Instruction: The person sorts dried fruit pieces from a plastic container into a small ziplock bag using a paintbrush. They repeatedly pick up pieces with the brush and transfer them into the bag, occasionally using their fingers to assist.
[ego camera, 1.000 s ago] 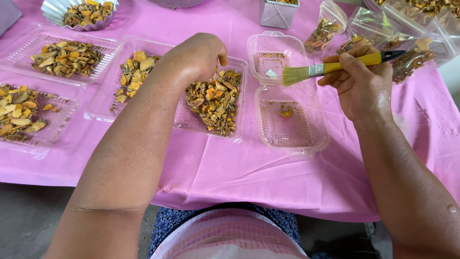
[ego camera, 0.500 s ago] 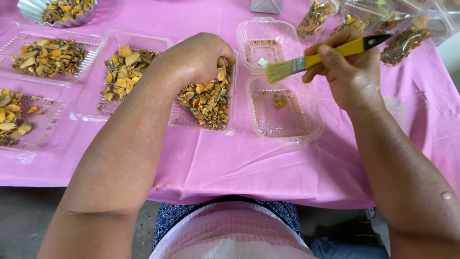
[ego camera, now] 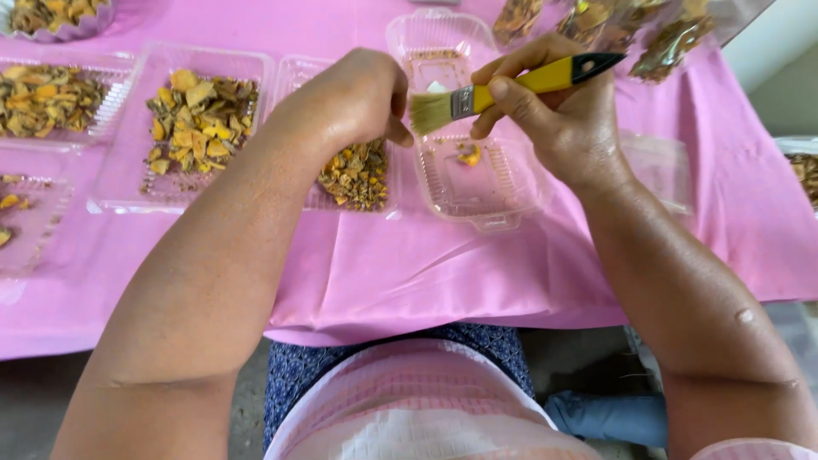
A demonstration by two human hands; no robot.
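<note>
Fig.: R hand (ego camera: 562, 119) closed on yellow-handled brush (ego camera: 511, 85), bristles toward L hand (ego camera: 358, 98). L hand curled shut over heaped tray (ego camera: 362, 175) of dried yellow chips; what it pinches, if anything, cannot be told. Below the brush, open clear box (ego camera: 481, 175) w/ one small piece (ego camera: 467, 155) inside. Further trays (ego camera: 200, 119) lie left on pink-covered bench (ego camera: 409, 264). Risk: a hard brush stroke could flick chips onto the cloth; box sits near bench edge, a nudge could tip it off.
</note>
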